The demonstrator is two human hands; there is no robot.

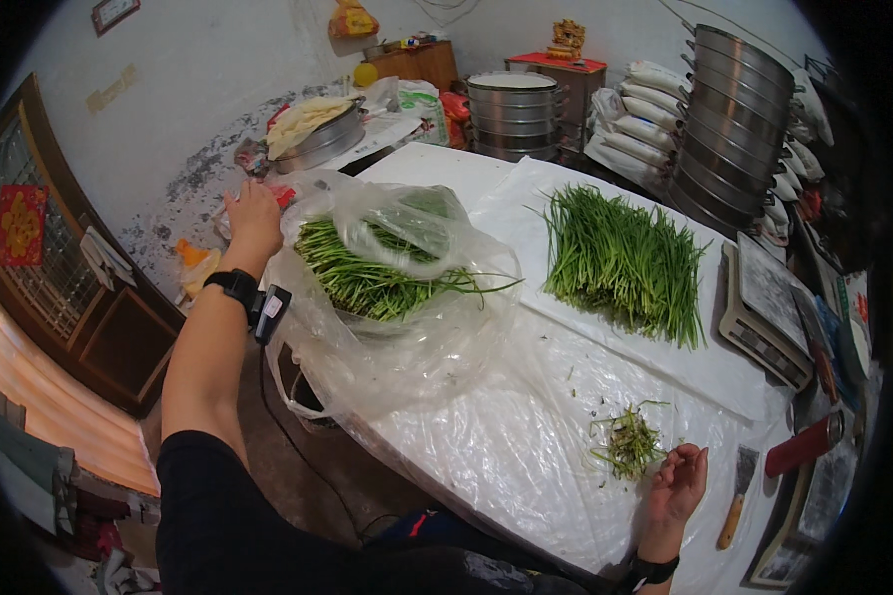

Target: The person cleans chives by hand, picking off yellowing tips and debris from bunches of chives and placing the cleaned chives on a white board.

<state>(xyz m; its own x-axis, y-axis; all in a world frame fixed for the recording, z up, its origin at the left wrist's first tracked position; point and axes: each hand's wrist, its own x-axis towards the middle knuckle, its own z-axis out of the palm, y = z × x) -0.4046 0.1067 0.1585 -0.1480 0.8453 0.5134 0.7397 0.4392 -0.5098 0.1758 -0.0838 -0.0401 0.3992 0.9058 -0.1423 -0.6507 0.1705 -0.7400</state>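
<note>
My left hand (253, 216) reaches to the far left, beside a clear plastic bag (417, 364) and a small red piece of plastic (283, 195). Its fingertips point away from me, so whether they grip anything is hidden. Inside the opened bag lies a heap of green garlic chives (372, 275), a few blades poking out to the right. A flat, aligned bundle of chives (625, 260) rests on the white sheet (506, 201). Loosely curled and holding nothing visible, my right hand (681, 476) rests beside a small pile of chive trimmings (629, 442).
To the right are a weighing scale (766, 305), a scraper with a wooden handle (737, 498) and a red cylinder (804, 445). Stacked steamers (737, 126) and white sacks (644, 123) stand behind. A cable (290, 439) hangs from the device on my left wrist.
</note>
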